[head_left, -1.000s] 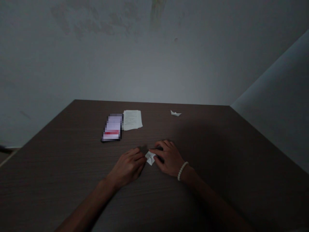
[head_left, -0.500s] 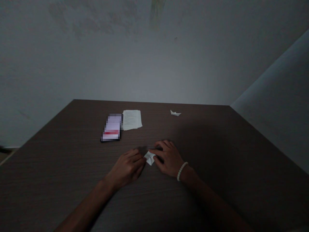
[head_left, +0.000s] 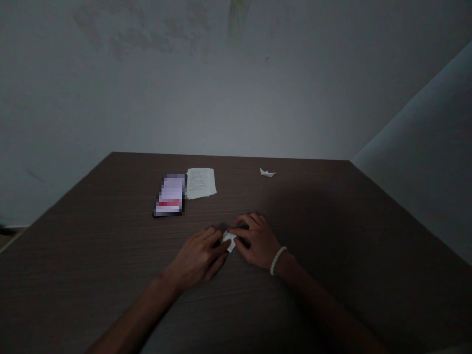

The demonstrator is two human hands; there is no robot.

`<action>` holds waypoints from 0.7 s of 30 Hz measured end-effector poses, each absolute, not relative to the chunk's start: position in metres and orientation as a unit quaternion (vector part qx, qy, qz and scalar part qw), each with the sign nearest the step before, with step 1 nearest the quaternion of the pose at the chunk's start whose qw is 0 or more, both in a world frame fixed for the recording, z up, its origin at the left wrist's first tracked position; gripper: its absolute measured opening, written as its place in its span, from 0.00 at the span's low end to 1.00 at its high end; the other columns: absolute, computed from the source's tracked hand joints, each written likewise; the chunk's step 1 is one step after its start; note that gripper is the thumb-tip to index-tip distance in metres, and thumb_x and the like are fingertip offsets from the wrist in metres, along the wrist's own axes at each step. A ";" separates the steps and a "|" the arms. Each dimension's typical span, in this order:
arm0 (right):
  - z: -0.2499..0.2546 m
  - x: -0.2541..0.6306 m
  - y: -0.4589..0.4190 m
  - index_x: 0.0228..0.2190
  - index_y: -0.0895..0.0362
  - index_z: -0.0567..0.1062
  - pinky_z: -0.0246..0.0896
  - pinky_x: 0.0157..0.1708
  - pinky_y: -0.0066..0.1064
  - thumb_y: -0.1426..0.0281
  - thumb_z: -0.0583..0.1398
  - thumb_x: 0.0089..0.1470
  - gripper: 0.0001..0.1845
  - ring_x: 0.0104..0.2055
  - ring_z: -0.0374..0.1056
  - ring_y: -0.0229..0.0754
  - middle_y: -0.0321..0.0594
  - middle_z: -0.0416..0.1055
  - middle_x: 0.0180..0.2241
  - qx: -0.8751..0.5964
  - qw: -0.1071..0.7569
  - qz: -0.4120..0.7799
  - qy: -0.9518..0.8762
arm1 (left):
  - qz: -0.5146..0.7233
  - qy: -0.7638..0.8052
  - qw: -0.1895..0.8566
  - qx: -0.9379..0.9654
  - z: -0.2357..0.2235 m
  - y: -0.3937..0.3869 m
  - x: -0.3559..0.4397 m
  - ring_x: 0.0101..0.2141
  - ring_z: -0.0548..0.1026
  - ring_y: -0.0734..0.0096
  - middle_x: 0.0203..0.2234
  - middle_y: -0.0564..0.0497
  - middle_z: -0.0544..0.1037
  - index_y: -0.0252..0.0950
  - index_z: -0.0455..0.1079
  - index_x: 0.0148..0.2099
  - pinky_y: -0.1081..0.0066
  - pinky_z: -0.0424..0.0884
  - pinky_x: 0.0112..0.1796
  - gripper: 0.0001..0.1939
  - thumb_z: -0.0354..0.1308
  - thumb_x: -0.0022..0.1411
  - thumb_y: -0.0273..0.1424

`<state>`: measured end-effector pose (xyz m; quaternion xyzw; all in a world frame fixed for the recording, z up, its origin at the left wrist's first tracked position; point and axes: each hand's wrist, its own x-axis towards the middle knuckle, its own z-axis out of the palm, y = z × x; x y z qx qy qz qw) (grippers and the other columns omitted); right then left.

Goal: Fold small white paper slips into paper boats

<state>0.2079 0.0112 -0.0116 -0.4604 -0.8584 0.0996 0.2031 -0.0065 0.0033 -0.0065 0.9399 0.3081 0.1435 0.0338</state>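
A small folded piece of printed paper [head_left: 230, 240] lies on the dark table between my two hands. My left hand [head_left: 201, 255] is closed at its left side, with a fingertip pressed over the paper's lower left part. On the other side, my right hand [head_left: 256, 240] pinches the paper's right edge between thumb and index finger, its other fingers curled on the table. A beaded bracelet [head_left: 278, 260] circles my right wrist. Fingertips cover part of the paper, so its exact folds are hard to make out.
Beyond my left hand lies a phone [head_left: 170, 195] with a lit, blurred screen. A stack of printed sheets [head_left: 201, 183] touches its right side. Farther back on the table [head_left: 313, 169] sits a small folded paper boat [head_left: 267, 172]. A wall [head_left: 236, 108] stands behind the table.
My left hand has shifted slightly right, and its fingertip now covers more of the folded paper. My right hand has stayed nearly still.
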 end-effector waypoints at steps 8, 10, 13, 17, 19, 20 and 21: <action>-0.012 0.207 0.012 0.48 0.47 0.75 0.51 0.46 0.41 0.68 0.59 0.56 0.17 0.47 0.58 0.47 0.41 0.67 0.45 -0.462 0.211 0.106 -0.855 | 0.165 0.287 0.085 0.940 -0.002 -0.001 -0.004 0.37 0.68 0.61 0.33 0.46 0.69 0.36 0.73 0.46 0.62 0.68 0.37 0.12 0.51 0.64 0.28; -0.011 0.207 0.011 0.48 0.48 0.75 0.51 0.46 0.41 0.68 0.59 0.56 0.17 0.48 0.58 0.47 0.41 0.67 0.45 -0.460 0.211 0.105 -0.856 | 0.174 0.283 0.098 0.938 0.000 -0.002 -0.004 0.37 0.68 0.61 0.34 0.46 0.70 0.37 0.74 0.44 0.62 0.68 0.36 0.11 0.51 0.64 0.29; -0.010 0.208 0.011 0.48 0.48 0.75 0.52 0.46 0.40 0.68 0.59 0.56 0.17 0.48 0.58 0.47 0.41 0.67 0.45 -0.459 0.211 0.105 -0.856 | 0.185 0.275 0.114 0.936 0.001 -0.002 -0.004 0.37 0.68 0.62 0.34 0.46 0.70 0.36 0.74 0.43 0.63 0.69 0.36 0.11 0.52 0.64 0.29; -0.011 0.209 0.012 0.45 0.48 0.76 0.52 0.46 0.41 0.68 0.60 0.56 0.14 0.47 0.59 0.46 0.41 0.67 0.45 -0.461 0.211 0.105 -0.856 | 0.194 0.269 0.114 0.936 -0.003 -0.001 -0.004 0.38 0.69 0.62 0.34 0.46 0.70 0.35 0.75 0.43 0.63 0.69 0.36 0.11 0.51 0.64 0.28; -0.011 0.209 0.012 0.44 0.49 0.77 0.52 0.46 0.40 0.68 0.60 0.56 0.13 0.47 0.59 0.46 0.41 0.67 0.45 -0.459 0.214 0.104 -0.856 | 0.199 0.274 0.112 0.934 -0.006 -0.001 -0.004 0.38 0.69 0.62 0.34 0.46 0.70 0.35 0.74 0.43 0.62 0.70 0.37 0.11 0.51 0.65 0.28; -0.011 0.210 0.012 0.45 0.49 0.77 0.52 0.46 0.40 0.68 0.60 0.56 0.14 0.47 0.59 0.46 0.41 0.67 0.45 -0.457 0.215 0.103 -0.857 | 0.203 0.278 0.112 0.932 -0.007 -0.001 -0.004 0.38 0.69 0.62 0.34 0.46 0.70 0.35 0.74 0.43 0.62 0.70 0.38 0.11 0.51 0.65 0.28; -0.012 0.210 0.012 0.45 0.49 0.77 0.52 0.46 0.40 0.68 0.60 0.56 0.14 0.47 0.59 0.46 0.41 0.67 0.45 -0.456 0.217 0.101 -0.857 | 0.207 0.282 0.112 0.930 -0.008 -0.001 -0.004 0.39 0.70 0.62 0.35 0.46 0.71 0.35 0.74 0.43 0.61 0.70 0.39 0.10 0.51 0.65 0.28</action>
